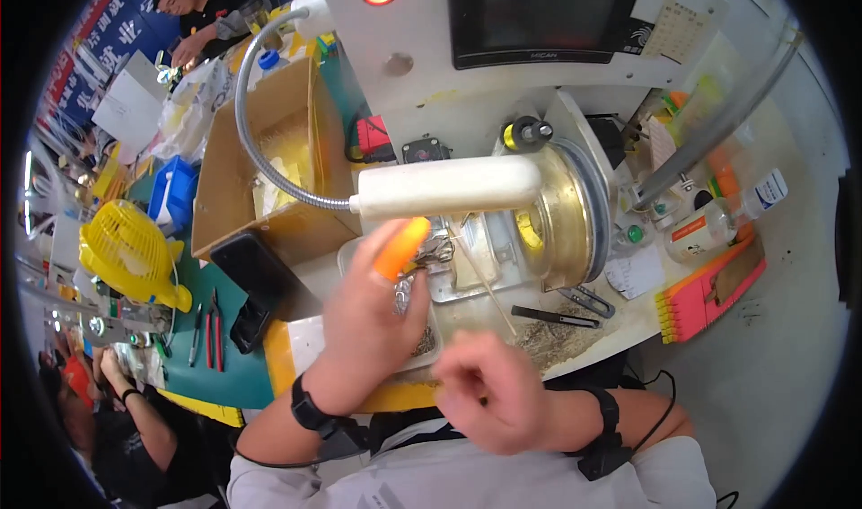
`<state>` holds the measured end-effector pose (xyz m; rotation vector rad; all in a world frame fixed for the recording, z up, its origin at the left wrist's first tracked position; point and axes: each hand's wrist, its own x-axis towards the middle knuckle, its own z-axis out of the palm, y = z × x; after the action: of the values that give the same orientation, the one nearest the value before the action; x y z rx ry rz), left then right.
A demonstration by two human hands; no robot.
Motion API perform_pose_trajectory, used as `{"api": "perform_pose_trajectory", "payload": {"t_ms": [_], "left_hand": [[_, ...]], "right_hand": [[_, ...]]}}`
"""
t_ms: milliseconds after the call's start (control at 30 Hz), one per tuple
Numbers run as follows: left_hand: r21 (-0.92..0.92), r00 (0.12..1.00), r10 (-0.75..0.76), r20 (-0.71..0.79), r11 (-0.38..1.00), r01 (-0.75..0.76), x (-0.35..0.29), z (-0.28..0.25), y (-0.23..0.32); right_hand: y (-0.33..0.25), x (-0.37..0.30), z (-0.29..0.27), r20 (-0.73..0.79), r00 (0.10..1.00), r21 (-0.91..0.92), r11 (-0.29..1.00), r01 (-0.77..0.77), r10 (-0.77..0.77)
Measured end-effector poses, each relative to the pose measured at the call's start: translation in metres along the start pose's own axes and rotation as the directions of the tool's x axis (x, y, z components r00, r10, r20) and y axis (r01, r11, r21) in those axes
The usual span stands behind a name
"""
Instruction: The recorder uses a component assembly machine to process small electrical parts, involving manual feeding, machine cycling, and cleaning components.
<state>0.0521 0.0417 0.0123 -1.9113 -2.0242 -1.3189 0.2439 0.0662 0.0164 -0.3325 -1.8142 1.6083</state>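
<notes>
My left hand [364,325], an orange finger cover [401,249] on one fingertip, is closed by a shiny silver metal piece [436,248] below the white lamp. Fingers partly hide the piece, and its kind is unclear. My right hand [489,390] is held in front of my chest, to the right of the left one. Its fingers are curled together; whatever they may hold is hidden. Beyond it a thin pale stick [480,280] slants over a clear tray [485,292]. A brass-coloured wheel [548,217] on the machine stands just past the tray.
A white lamp [449,186] on a bendy metal neck hangs over the work spot. Left are a cardboard box [211,177], a black phone [251,265], a yellow fan [130,244] and red-handled pliers [215,334]. A black cutter [555,317] and pink brush [714,293] lie right. Other people sit left.
</notes>
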Motion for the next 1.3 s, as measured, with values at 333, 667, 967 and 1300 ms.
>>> {"api": "perform_pose_trajectory", "payload": {"t_ms": [333, 667, 967, 1300], "left_hand": [[-0.089, 0.899, -0.409, 0.157, 0.901, 0.425, -0.013, -0.006, -0.009], [-0.155, 0.998, 0.009, 0.056, 0.988, 0.0, -0.052, -0.024, -0.007], [-0.439, 0.849, -0.171, 0.5, 0.795, 0.419, 0.0, 0.008, 0.052], [-0.215, 0.98, -0.028, 0.196, 0.974, 0.071, 0.01, -0.036, 0.018]], "right_hand": [[0.008, -0.005, -0.08, -0.172, 0.847, -0.299, 0.846, 0.441, -0.503], [0.002, 0.014, -0.124, -0.529, 0.781, -0.383, 0.915, 0.13, -0.332], [0.017, 0.02, -0.132, -0.426, 0.859, -0.556, 0.832, -0.001, -0.283], [0.016, 0.02, -0.141, -0.433, 0.854, -0.617, 0.786, -0.046, -0.29]]}}
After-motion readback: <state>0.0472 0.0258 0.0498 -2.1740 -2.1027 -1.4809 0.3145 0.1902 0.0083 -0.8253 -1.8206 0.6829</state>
